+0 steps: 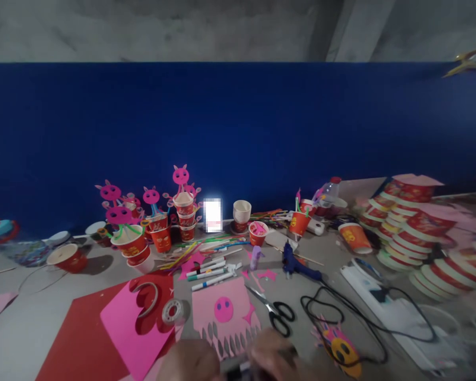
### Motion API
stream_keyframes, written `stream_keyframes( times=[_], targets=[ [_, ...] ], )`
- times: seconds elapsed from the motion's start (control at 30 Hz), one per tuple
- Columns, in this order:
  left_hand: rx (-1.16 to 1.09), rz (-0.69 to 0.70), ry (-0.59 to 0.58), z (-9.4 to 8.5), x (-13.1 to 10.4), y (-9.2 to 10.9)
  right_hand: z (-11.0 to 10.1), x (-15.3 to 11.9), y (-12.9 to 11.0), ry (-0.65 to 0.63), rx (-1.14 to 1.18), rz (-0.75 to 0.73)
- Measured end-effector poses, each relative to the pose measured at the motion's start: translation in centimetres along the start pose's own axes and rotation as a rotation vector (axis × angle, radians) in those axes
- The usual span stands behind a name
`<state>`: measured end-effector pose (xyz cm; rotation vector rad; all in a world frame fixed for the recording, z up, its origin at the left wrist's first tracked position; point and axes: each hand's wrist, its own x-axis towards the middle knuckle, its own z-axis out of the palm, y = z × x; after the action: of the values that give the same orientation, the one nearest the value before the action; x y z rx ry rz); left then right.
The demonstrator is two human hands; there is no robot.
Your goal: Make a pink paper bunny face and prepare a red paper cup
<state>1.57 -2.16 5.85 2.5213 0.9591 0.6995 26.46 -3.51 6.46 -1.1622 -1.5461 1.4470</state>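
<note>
At the bottom edge, my left hand point(190, 361) and my right hand point(273, 353) are close together, blurred, with fingers closed. Between them is a small dark and whitish object point(240, 369), too smeared to name. Just beyond lies a light pink sheet point(200, 304) with a row of cut leaf shapes along its near edge. A magenta face cutout point(223, 309) with two dark eyes rests on that sheet. Black-handled scissors point(280, 316) lie to its right, and several markers point(212, 281) lie above it.
Red sheet point(69, 338), magenta sheet point(122, 330) and tape roll point(172, 311) at left. Blue glue gun point(299, 266) with black cord, white power strip point(396, 317) and stacked cups point(414, 233) at right. Decorated cups point(161, 239) and a bright phone-like screen point(213, 214) stand behind.
</note>
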Motion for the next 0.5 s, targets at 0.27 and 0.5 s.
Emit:
stream_keyframes(
  times=[0.27,0.5],
  targets=[
    [0.186,0.129,-0.047,1.2,1.3,-1.1,-0.5,-0.1,3.2,-0.071,0.384,0.246],
    [0.076,0.0,0.185,-0.1,1.0,-2.1,-4.8,-2.0,3.1,0.308,-0.059,0.057]
  ],
)
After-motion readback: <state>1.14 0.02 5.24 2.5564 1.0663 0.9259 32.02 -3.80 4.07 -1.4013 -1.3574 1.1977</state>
